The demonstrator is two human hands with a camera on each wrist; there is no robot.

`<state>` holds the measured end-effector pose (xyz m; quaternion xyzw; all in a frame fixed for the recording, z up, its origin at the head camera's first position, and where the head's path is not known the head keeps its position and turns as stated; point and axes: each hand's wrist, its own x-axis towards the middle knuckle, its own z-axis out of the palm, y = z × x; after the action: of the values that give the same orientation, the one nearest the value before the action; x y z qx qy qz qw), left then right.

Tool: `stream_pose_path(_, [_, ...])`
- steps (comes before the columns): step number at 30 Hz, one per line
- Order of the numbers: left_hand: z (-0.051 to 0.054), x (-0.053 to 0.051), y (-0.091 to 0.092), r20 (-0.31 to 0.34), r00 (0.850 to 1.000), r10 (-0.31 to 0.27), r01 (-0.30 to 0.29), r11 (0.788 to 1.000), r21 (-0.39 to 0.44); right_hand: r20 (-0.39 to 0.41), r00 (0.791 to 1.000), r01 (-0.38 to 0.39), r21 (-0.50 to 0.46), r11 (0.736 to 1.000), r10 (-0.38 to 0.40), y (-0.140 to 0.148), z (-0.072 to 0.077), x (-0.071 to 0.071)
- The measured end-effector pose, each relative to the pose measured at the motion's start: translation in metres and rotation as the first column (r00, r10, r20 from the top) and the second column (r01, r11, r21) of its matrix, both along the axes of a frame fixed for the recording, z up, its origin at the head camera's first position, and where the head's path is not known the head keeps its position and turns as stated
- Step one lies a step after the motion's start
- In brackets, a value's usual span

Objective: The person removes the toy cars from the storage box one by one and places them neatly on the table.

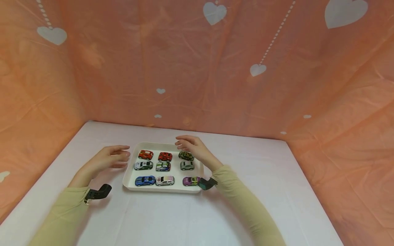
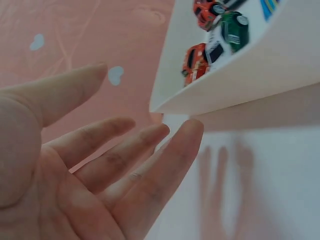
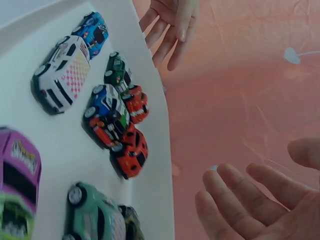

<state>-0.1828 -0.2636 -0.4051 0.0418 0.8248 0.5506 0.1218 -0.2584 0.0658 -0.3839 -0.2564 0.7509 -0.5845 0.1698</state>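
A white tray [image 1: 132, 177] holds several toy cars in three rows, among them a blue car [image 1: 145, 180], a white car with a pink checkered part [image 1: 165, 180] and a purple car [image 1: 191, 181]. My left hand [image 1: 106, 160] hovers at the tray's left edge, fingers extended and holding nothing. In the left wrist view, the left hand [image 2: 115, 170] has its fingers apart beside the tray wall. Over the back right corner is my right hand [image 1: 194, 147], near the camouflage car [image 1: 184, 155]. The right wrist view shows the right hand [image 3: 260, 205] relaxed, with nothing in it.
The tray stands on a white table [image 1: 160, 218]. Orange cloth [image 1: 197, 68] with white hearts hangs behind the table and on both sides. Each wrist wears a black camera mount, the left one [image 1: 98, 192] beside the tray and the right one [image 1: 207, 183] over its front right corner.
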Motion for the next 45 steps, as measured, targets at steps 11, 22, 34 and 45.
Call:
stream_pose_path(11, [-0.015, -0.003, 0.010, 0.010, 1.000, 0.003, -0.002, 0.997, -0.071, -0.013, 0.996, -0.090, 0.030, 0.996, 0.090, -0.028, 0.000, -0.001])
stream_pose_path(22, [-0.017, -0.007, 0.010, 0.045, 0.999, 0.031, -0.026, 0.994, -0.111, 0.048, 0.988, -0.150, 0.038, 0.988, 0.148, -0.051, 0.002, -0.012])
stream_pose_path(34, [-0.014, -0.005, 0.016, 0.061, 0.997, 0.048, -0.040, 0.992, -0.121, 0.070, 0.992, -0.109, 0.103, 0.989, 0.102, -0.081, -0.022, -0.028])
stream_pose_path(45, [-0.015, -0.005, 0.019, 0.058, 0.998, 0.031, -0.025, 0.996, -0.091, -0.109, 0.981, -0.127, 0.277, 0.952, 0.163, -0.096, -0.037, -0.028])
